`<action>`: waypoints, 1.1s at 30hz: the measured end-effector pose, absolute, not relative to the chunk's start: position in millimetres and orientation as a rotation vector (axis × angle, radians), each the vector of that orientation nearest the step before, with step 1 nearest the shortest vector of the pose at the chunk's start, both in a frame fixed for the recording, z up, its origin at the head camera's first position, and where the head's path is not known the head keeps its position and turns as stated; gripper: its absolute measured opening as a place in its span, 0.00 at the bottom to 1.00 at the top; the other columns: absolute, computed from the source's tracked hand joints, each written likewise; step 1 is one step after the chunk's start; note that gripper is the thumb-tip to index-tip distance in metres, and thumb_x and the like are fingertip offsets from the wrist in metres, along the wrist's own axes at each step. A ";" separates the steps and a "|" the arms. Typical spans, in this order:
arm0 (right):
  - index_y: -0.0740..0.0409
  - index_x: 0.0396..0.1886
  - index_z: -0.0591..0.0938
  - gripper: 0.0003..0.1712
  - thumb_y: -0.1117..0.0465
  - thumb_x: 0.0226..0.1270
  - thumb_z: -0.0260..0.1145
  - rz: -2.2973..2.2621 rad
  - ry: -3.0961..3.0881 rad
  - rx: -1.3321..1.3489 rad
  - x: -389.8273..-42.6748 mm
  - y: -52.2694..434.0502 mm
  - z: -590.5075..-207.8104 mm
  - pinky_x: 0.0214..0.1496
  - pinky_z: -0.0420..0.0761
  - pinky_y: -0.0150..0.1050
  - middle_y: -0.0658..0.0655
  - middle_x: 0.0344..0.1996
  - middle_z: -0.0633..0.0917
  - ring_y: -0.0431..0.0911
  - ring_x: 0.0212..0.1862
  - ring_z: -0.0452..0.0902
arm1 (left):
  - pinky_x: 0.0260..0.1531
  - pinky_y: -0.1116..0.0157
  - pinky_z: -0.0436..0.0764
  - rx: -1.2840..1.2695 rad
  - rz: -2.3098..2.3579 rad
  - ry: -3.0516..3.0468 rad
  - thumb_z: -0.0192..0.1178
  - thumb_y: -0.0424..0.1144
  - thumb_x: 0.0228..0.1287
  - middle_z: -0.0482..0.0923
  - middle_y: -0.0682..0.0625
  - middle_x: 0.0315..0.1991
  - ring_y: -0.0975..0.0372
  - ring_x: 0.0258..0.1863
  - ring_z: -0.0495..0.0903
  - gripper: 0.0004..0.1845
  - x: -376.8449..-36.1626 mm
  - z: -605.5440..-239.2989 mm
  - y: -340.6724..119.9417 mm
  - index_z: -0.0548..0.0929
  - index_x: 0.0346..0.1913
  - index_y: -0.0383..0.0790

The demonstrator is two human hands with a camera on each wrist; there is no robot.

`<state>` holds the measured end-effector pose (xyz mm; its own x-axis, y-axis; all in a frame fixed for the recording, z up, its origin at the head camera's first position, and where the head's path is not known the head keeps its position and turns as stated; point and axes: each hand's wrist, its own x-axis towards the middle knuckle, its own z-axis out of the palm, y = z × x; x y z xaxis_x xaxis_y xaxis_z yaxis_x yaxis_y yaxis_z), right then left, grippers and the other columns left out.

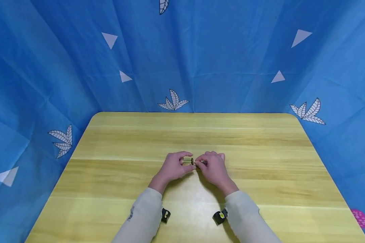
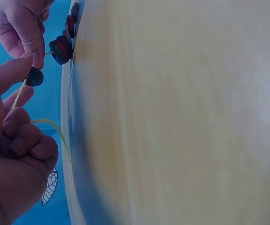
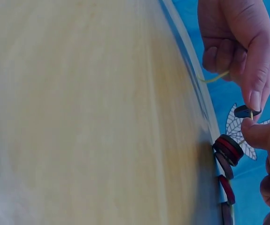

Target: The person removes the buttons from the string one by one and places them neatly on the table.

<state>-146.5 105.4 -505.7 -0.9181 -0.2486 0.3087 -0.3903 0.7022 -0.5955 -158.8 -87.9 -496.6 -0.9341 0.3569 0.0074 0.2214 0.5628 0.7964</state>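
Above the middle of a wooden table (image 1: pixel 261 175), the left hand (image 1: pixel 173 167) pinches a thin, limp yellow cord (image 2: pixel 19 96) while the right hand (image 1: pixel 213 167) pinches a small, light, probably slippery disc bead (image 2: pixel 34 76) by its rim.

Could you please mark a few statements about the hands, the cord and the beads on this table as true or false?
1. Both hands meet near the middle of the wooden table. True.
2. The left hand pinches a yellowish cord. True.
3. The beads are bright green. False: they are dark discs, some red.
4. The right hand rests flat and away from the cord. False: its fingers pinch at the cord beside a dark bead.
5. The backdrop is plain white. False: it is blue with white leaves and triangles.
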 end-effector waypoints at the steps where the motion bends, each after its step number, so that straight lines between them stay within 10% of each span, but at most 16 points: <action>1: 0.45 0.29 0.90 0.03 0.58 0.62 0.75 1.019 -2.703 0.518 -146.0 105.4 -505.6 0.44 0.57 0.49 0.38 0.23 0.77 0.40 0.29 0.68 | 0.24 0.67 0.67 0.501 1.315 2.643 0.75 0.45 0.57 0.59 0.56 0.15 0.67 0.14 0.56 0.25 -158.7 -496.8 -87.6 0.85 0.56 0.40; 33: 0.45 0.28 0.89 0.04 0.59 0.61 0.76 0.998 -2.699 0.525 -146.2 102.3 -509.3 0.45 0.59 0.49 0.38 0.24 0.79 0.41 0.31 0.72 | 0.21 0.67 0.67 0.432 1.356 2.660 0.76 0.41 0.56 0.62 0.56 0.13 0.67 0.13 0.59 0.18 -160.9 -497.8 -109.0 0.88 0.49 0.38</action>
<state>-146.2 102.3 -509.3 -0.9130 -0.2540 0.3193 -0.4006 0.7063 -0.5837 -160.9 -109.0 -497.8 -0.9514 0.3074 0.0188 0.1958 0.5568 0.8073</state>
